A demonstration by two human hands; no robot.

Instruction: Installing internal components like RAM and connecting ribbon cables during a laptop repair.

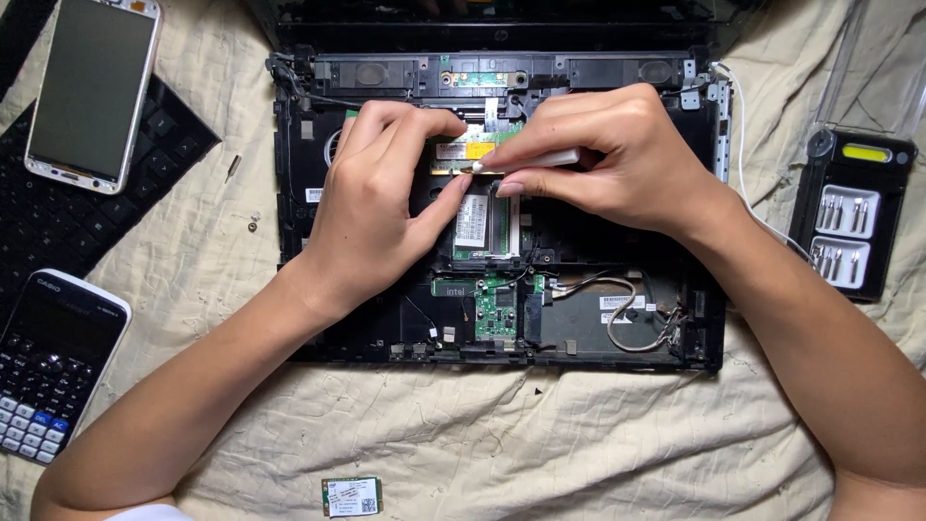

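Head view. An opened laptop chassis point(309, 193) lies keyboard-side removed on a cream cloth point(482, 434), with its circuit boards and wiring exposed.

Left hand point(371, 212): it rests on the left half of the chassis, palm down. The index finger and thumb reach toward the small board strip with a yellow label point(471, 150) near the upper middle of the chassis; the fingertip touches it. The grip is a loose, part-closed pinch — nothing is lifted in it.

Right hand point(598, 159): the grip is closed on a slim white pry tool point(540, 158), held between thumb and fingers. The tool lies nearly level, and its tip meets the same labelled strip, just beside the left fingertip.

Below both hands sits a memory module point(482, 227) seated in its slot. Further down is a small green card point(497, 309), and to its right a bay with looped grey cables point(627, 318).

Surroundings:
- Detached black keyboard point(58, 222) at far left, with a smartphone point(92, 92) lying on it, screen dark.
- Scientific calculator point(48, 362) at lower left.
- Loose small green card point(352, 496) on the cloth, near the bottom edge.
- Black screwdriver bit case point(854, 222) at right — open, with bits in rows.
- White cable point(743, 164) running along the right side of the chassis.
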